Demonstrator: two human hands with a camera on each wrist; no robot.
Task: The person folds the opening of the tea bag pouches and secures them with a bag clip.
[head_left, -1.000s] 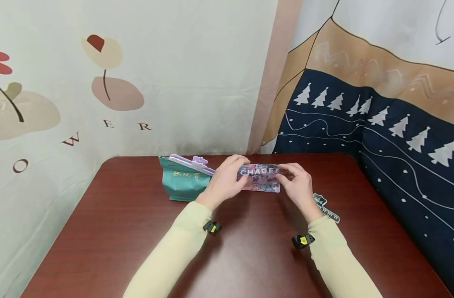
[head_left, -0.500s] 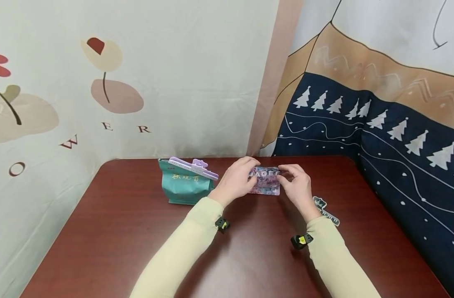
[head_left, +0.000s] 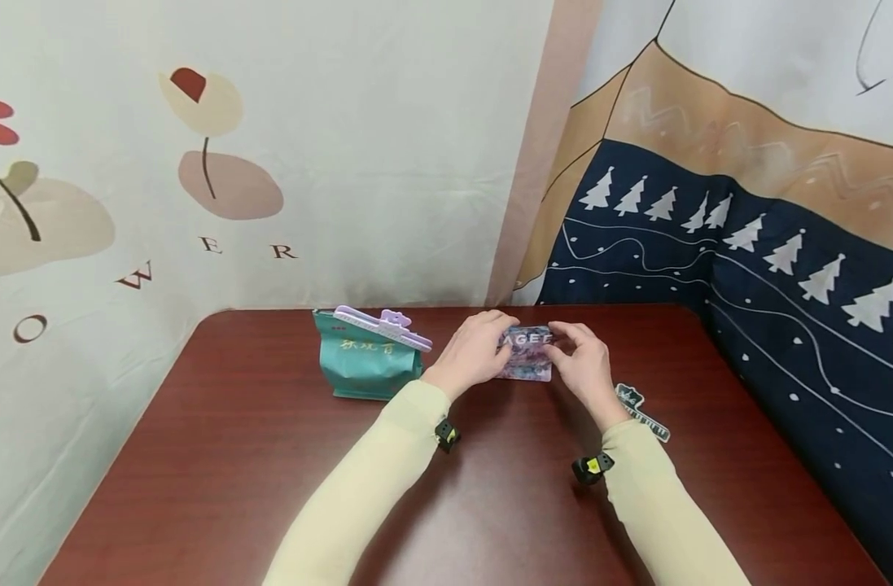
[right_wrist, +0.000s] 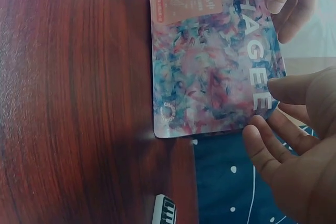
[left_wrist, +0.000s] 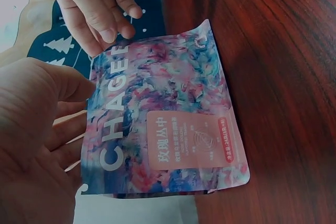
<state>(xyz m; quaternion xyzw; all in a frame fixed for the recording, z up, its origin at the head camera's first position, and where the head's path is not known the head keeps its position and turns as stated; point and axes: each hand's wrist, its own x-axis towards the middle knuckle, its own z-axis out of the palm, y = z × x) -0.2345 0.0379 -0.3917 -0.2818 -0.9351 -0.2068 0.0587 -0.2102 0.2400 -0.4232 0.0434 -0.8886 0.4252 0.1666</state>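
The pouch (head_left: 527, 356) stands on its bottom edge at the far middle of the tabletop (head_left: 490, 505), between your two hands, its long axis running left to right across your view and its printed face turned toward you. Your left hand (head_left: 475, 352) holds the top left corner, thumb in front and fingers curled behind, as the left wrist view shows; your right hand (head_left: 581, 362) pinches the top right corner just past the last letter, fingers bent over the upper edge. Both hands are on the pouch, neither nearer than the other, and the top strip lies between your fingertips. Across that strip you can read "CHAGEE" in large white capitals over a pink, blue and purple marbled print; lower down sits a salmon label (left_wrist: 191, 140) with Chinese characters too small to make out fully. To your left, just beside the left hand, a teal bag (head_left: 365, 364) with pale Chinese writing stands shut by a lilac clip (head_left: 383, 325). To your right, near the wrist, a dark clip (head_left: 640, 411) lies flat.
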